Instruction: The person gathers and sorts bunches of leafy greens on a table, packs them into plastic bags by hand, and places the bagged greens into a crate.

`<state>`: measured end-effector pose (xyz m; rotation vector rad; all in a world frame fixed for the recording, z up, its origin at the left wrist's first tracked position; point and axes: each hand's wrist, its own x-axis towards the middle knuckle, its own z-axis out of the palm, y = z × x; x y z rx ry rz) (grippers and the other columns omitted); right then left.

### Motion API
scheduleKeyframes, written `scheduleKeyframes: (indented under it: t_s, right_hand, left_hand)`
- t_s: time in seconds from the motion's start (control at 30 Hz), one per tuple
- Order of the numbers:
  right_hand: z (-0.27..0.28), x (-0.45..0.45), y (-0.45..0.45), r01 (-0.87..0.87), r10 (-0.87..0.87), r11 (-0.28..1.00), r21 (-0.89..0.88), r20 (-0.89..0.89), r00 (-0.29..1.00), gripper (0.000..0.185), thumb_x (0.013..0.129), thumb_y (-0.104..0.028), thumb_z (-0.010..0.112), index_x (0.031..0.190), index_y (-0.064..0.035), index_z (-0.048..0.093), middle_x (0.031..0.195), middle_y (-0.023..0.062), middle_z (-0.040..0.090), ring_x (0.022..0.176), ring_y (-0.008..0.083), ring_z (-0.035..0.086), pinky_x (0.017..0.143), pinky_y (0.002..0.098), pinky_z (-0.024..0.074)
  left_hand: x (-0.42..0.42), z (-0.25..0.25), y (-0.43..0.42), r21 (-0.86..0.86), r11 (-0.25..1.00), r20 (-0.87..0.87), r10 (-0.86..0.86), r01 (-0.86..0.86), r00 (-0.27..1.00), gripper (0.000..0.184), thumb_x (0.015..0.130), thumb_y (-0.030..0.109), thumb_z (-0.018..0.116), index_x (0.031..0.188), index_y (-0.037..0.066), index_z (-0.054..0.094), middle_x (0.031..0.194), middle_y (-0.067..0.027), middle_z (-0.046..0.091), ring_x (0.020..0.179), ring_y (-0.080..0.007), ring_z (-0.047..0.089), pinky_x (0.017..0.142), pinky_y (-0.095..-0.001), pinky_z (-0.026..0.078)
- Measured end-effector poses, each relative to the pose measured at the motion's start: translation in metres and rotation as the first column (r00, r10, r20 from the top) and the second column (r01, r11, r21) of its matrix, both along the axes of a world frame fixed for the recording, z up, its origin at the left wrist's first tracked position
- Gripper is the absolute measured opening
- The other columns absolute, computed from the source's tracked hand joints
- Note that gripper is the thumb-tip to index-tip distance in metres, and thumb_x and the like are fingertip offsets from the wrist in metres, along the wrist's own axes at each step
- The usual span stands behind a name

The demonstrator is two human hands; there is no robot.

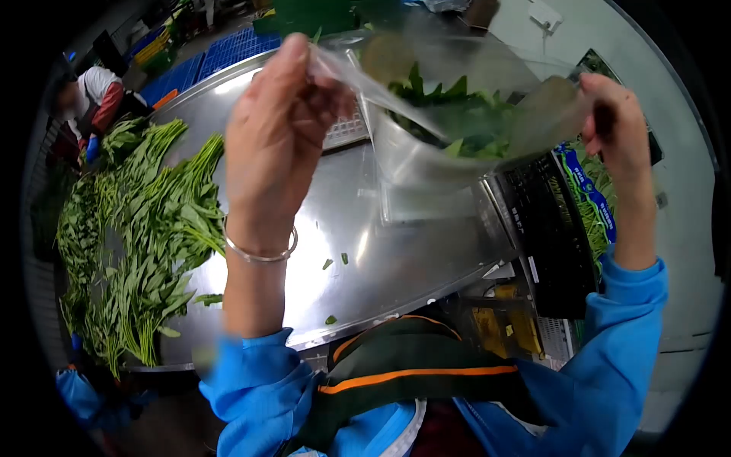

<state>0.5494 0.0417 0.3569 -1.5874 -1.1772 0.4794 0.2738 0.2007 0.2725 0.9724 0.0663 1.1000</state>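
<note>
A clear plastic bag (415, 164) with dark green leaves (457, 114) in it hangs between my hands above the metal table. My left hand (282, 122) has its fingers closed on one side of the bag's edge and wears a bracelet (261, 254) at the wrist. At the opposite side of the edge, my right hand (618, 122) pinches the film. The bag is partly blurred. Beneath and behind it, a pale gridded panel (346, 133) shows only in part.
Long-stemmed leafy greens (152, 228) lie heaped on the left of the metal table (343, 221). A black crate (544, 236) and blue-printed bags of greens (590, 190) stand at right. A co-worker (99, 103) bends over the far left end. Blue crates (236, 49) sit behind.
</note>
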Motion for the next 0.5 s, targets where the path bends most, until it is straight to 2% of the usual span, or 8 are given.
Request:
scheduleKeyframes:
  t_s: [0.03,0.1,0.17,0.23,0.27,0.33,0.4,0.5]
  right_hand:
    - [0.003,0.014,0.003,-0.225,0.223,0.974,0.003,-0.144,0.964,0.028,0.084,-0.024,0.054,0.065,-0.0034,0.058,0.049,0.0035,0.053,0.035,0.0096,0.046,0.035,0.0194,0.037]
    - [0.005,-0.003,0.012,-0.021,-0.053,0.979,-0.202,-0.355,0.933,0.027,0.083,-0.023,0.055,0.065,-0.0028,0.059,0.051,0.0038,0.055,0.035,0.0102,0.047,0.035,0.0201,0.0382]
    - [0.013,-0.006,0.023,-0.109,0.18,0.716,-0.69,0.031,0.983,0.021,0.079,-0.018,0.059,0.067,-0.0007,0.061,0.058,0.0059,0.06,0.046,0.0153,0.056,0.043,0.0234,0.0439]
    - [0.008,-0.038,0.022,-0.027,0.392,0.917,-0.399,0.884,0.253,0.018,0.079,-0.017,0.059,0.073,0.0005,0.062,0.066,0.0098,0.063,0.059,0.0232,0.061,0.055,0.0305,0.0479]
    - [0.014,-0.06,0.025,-0.295,0.401,0.892,-0.344,0.901,0.163,0.018,0.08,-0.017,0.059,0.079,0.0007,0.062,0.071,0.0113,0.063,0.065,0.0257,0.061,0.059,0.0331,0.0481]
    - [0.04,-0.096,0.028,-0.49,0.792,0.569,-0.66,0.6,0.111,0.018,0.08,-0.016,0.062,0.09,-0.0008,0.063,0.079,0.011,0.064,0.073,0.0273,0.062,0.065,0.0344,0.0492]
    - [0.059,-0.115,0.036,-0.361,0.971,0.019,-0.932,-0.069,0.229,0.023,0.078,-0.015,0.065,0.098,-0.0031,0.064,0.088,0.0108,0.064,0.079,0.0265,0.062,0.065,0.0329,0.0501]
    - [0.042,-0.1,0.034,-0.645,0.974,0.211,-0.734,0.101,0.205,0.019,0.079,-0.014,0.062,0.093,-0.0012,0.063,0.081,0.0115,0.063,0.071,0.0268,0.061,0.064,0.0329,0.0489]
  left_hand:
    - [-0.007,0.003,-0.008,0.1,0.984,0.062,0.139,-0.145,0.988,0.024,0.09,0.024,0.054,0.1,0.003,0.055,0.089,-0.0094,0.062,0.082,-0.0186,0.061,0.074,-0.0285,0.049]
    - [-0.016,-0.059,0.0,0.736,0.611,0.008,0.425,-0.293,0.905,0.096,0.066,0.04,0.077,0.136,0.001,0.024,0.137,-0.0199,0.033,0.129,-0.0284,0.031,0.105,-0.0405,0.028]
    - [-0.017,-0.114,-0.032,0.81,0.579,-0.473,0.555,0.091,0.684,0.134,0.053,0.037,0.085,0.14,0.007,-0.011,0.144,-0.0244,0.012,0.133,-0.0364,0.016,0.109,-0.0433,0.016]
    - [-0.017,-0.124,-0.054,0.456,0.876,-0.576,0.155,0.158,0.803,0.129,0.056,0.011,0.084,0.139,0.014,-0.016,0.14,-0.0242,0.019,0.124,-0.0331,0.033,0.092,-0.0394,0.041]
    - [-0.019,-0.123,-0.061,0.345,0.927,-0.554,0.072,0.15,0.829,0.126,0.059,0.001,0.081,0.14,0.018,-0.015,0.137,-0.0234,0.026,0.118,-0.03,0.043,0.08,-0.0336,0.053]
    - [-0.022,-0.126,-0.063,0.445,0.893,-0.571,0.221,0.071,0.791,0.127,0.057,0.011,0.084,0.141,0.015,-0.011,0.134,-0.0236,0.031,0.121,-0.0322,0.04,0.095,-0.0407,0.041]
    - [-0.021,-0.132,-0.063,0.409,0.912,-0.515,0.208,0.025,0.832,0.13,0.054,0.022,0.086,0.14,0.011,-0.011,0.132,-0.0236,0.034,0.124,-0.0343,0.036,0.104,-0.043,0.028]
    - [-0.023,-0.134,-0.06,0.485,0.874,-0.517,0.284,0.003,0.808,0.13,0.055,0.024,0.086,0.14,0.01,-0.012,0.134,-0.025,0.03,0.126,-0.0341,0.034,0.105,-0.0432,0.027]
